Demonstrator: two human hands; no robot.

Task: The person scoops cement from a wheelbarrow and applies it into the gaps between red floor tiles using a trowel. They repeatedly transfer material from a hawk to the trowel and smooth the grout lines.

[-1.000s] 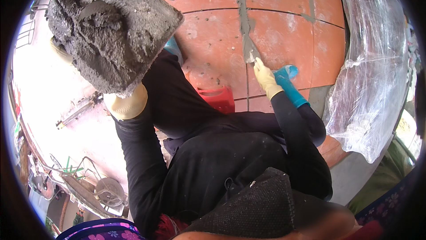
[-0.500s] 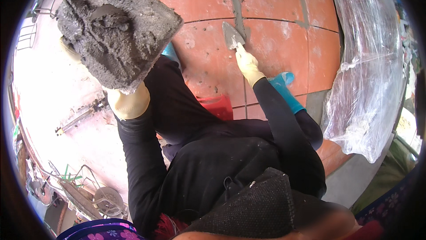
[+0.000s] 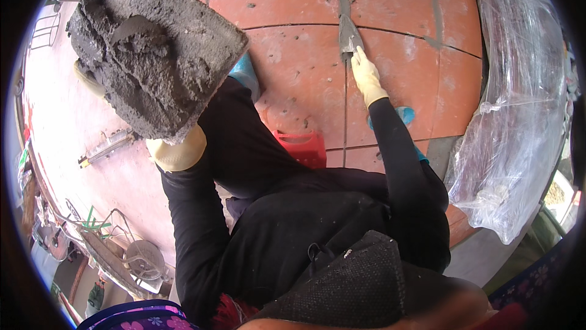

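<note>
My left hand (image 3: 176, 150), in a pale yellow glove, supports a rough board (image 3: 213, 40) heaped with wet grey mortar (image 3: 140, 46) at the upper left, with gloved fingers curled at its far edge. My right hand (image 3: 367, 78), gloved alike, grips a small pointed trowel (image 3: 349, 34) whose blade lies along a grey-filled joint between terracotta tiles (image 3: 293, 80). Part of the trowel's handle is hidden by my fingers.
A red plastic item (image 3: 302, 147) lies on the tiles below my turquoise boots (image 3: 243, 77). Crumpled clear plastic sheeting (image 3: 506, 104) covers the right side. A metal tool (image 3: 107, 147) and wire frames (image 3: 122, 235) sit on the pale floor at left.
My right hand moved the trowel up and left off the joint, then back right onto it, higher than a second ago. My left hand still supports the mortar board, with little movement.
</note>
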